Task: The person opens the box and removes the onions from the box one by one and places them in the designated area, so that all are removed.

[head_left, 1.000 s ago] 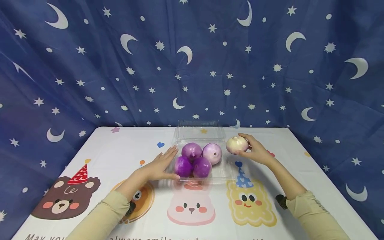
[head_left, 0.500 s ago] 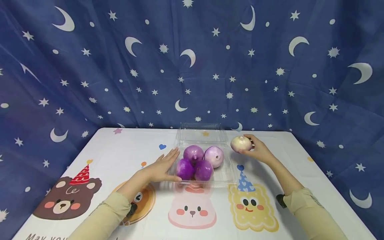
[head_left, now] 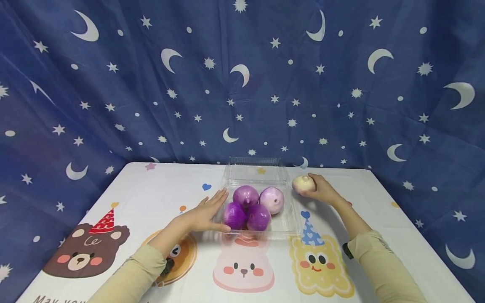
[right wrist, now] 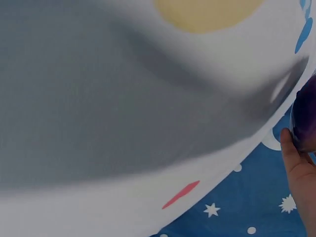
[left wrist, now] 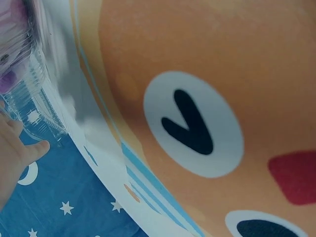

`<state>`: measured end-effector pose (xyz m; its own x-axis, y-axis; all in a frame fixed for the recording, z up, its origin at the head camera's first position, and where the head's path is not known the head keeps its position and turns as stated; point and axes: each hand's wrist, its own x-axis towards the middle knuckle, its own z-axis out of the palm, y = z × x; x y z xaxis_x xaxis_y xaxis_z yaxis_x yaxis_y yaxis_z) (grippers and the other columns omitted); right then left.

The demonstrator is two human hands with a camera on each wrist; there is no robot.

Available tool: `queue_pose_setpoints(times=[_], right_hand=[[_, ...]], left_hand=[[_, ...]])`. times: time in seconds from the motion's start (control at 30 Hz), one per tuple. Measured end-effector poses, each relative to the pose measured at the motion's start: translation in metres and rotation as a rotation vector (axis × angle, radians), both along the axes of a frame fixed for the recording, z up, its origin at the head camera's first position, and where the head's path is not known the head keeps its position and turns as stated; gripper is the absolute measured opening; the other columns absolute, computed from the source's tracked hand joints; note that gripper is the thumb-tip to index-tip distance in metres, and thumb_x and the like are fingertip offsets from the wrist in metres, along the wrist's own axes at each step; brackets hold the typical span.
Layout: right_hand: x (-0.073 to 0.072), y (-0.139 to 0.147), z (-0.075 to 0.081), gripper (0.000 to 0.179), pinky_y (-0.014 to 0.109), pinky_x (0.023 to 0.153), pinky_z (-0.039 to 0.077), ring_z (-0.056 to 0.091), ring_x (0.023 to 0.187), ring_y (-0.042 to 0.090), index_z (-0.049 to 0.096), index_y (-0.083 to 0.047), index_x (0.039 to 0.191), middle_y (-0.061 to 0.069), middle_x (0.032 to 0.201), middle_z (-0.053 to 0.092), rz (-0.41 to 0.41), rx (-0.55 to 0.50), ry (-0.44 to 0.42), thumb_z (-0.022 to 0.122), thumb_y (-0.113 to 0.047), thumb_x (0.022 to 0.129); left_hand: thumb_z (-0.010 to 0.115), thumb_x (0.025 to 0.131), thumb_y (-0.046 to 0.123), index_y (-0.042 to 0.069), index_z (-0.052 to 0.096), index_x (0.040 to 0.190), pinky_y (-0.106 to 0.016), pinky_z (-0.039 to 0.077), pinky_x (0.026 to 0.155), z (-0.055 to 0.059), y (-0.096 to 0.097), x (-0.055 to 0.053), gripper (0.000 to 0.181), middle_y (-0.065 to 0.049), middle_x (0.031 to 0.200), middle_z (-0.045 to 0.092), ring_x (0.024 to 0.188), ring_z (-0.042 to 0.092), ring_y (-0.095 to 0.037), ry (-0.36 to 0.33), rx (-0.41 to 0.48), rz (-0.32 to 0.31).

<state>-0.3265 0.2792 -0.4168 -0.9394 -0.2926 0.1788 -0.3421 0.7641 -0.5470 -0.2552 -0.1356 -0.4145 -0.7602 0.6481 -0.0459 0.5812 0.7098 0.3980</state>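
Pale onion (head_left: 302, 184) in right hand (head_left: 322, 189), four purplish onions (head_left: 259, 217) in clear container (head_left: 286, 221).

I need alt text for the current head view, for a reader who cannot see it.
A person's right hand holds a pale onion beside an open clear plastic container with four purple or lilac onions inside; the left hand is at the container's left edge. Beneath is a white cartoon-print tablecloth; behind, a blue moon-and-star curtain.
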Motion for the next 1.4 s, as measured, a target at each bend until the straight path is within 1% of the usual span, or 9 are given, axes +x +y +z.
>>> queue_pose_setpoints(times=[0.13,0.33,0.5,0.7,0.8,1.0,1.17,1.3,1.4], right_hand=[[-0.001,0.001,-0.005,0.078,0.061,0.103,0.035,0.041,0.120,0.053,0.037,0.021,0.130,0.042,0.128,0.043,-0.015,0.010,-0.022,0.076,-0.021,0.075],[-0.005,0.000,-0.008,0.080,0.061,0.105,0.033,0.038,0.123,0.054,0.035,0.021,0.131,0.042,0.131,0.040,-0.006,0.020,-0.077,0.076,-0.021,0.076],[-0.006,-0.003,-0.001,0.081,0.060,0.106,0.031,0.038,0.122,0.055,0.034,0.023,0.129,0.043,0.129,0.040,0.010,0.068,-0.081,0.077,-0.017,0.074],[-0.003,-0.006,0.006,0.081,0.060,0.106,0.032,0.039,0.121,0.056,0.033,0.024,0.129,0.044,0.128,0.040,-0.009,0.088,-0.069,0.077,-0.014,0.073],[-0.003,-0.006,0.004,0.083,0.061,0.106,0.031,0.037,0.122,0.056,0.030,0.024,0.131,0.045,0.129,0.038,-0.011,0.089,-0.077,0.076,-0.014,0.073],[-0.001,-0.005,0.004,0.093,0.061,0.109,0.027,0.033,0.126,0.055,0.020,0.019,0.139,0.045,0.134,0.032,-0.005,0.072,-0.154,0.077,-0.019,0.075],[0.002,-0.001,0.007,0.091,0.065,0.107,0.026,0.030,0.127,0.057,0.020,0.017,0.140,0.045,0.136,0.028,-0.015,0.064,-0.134,0.075,-0.016,0.076],[0.003,-0.001,0.010,0.088,0.065,0.107,0.025,0.028,0.128,0.057,0.022,0.015,0.140,0.043,0.138,0.028,0.012,0.079,-0.106,0.074,-0.017,0.078],[0.004,-0.003,0.012,0.086,0.065,0.107,0.025,0.028,0.129,0.056,0.024,0.012,0.141,0.041,0.140,0.028,0.003,0.092,-0.088,0.074,-0.020,0.079]], left_hand=[[0.061,0.081,0.061,0.001,0.006,0.151,-0.060,0.009,0.115,0.000,0.002,0.000,0.107,-0.015,0.159,0.000,0.146,0.004,-0.034,-0.002,-0.007,-0.001],[0.063,0.081,0.058,0.000,0.008,0.150,-0.062,0.010,0.115,0.000,0.001,0.001,0.107,-0.017,0.159,0.001,0.146,0.005,-0.037,-0.004,0.002,0.001],[0.063,0.081,0.058,-0.001,0.008,0.150,-0.061,0.010,0.115,0.002,0.002,0.001,0.106,-0.016,0.159,0.001,0.146,0.005,-0.037,0.000,0.007,0.004],[0.061,0.081,0.061,0.000,0.006,0.151,-0.060,0.009,0.116,0.003,0.005,-0.003,0.107,-0.016,0.159,-0.002,0.146,0.004,-0.034,-0.003,0.002,0.001],[0.061,0.080,0.061,-0.001,0.007,0.150,-0.060,0.009,0.115,0.004,0.005,-0.002,0.108,-0.017,0.159,-0.001,0.146,0.003,-0.035,-0.017,-0.001,0.004],[0.061,0.081,0.061,-0.001,0.007,0.150,-0.061,0.009,0.115,0.006,0.003,-0.002,0.108,-0.018,0.159,-0.001,0.146,0.003,-0.036,-0.032,-0.036,0.003],[0.060,0.080,0.063,0.000,0.006,0.151,-0.060,0.009,0.116,0.008,0.005,-0.005,0.109,-0.017,0.159,-0.001,0.146,0.004,-0.035,-0.034,-0.027,-0.009],[0.061,0.080,0.062,-0.001,0.005,0.150,-0.060,0.009,0.116,0.007,0.004,-0.003,0.110,-0.017,0.159,-0.003,0.146,0.003,-0.035,-0.057,-0.029,0.000],[0.063,0.080,0.060,-0.001,0.006,0.150,-0.061,0.009,0.115,0.006,0.003,-0.001,0.109,-0.017,0.159,-0.002,0.146,0.004,-0.036,-0.052,-0.018,0.005]])
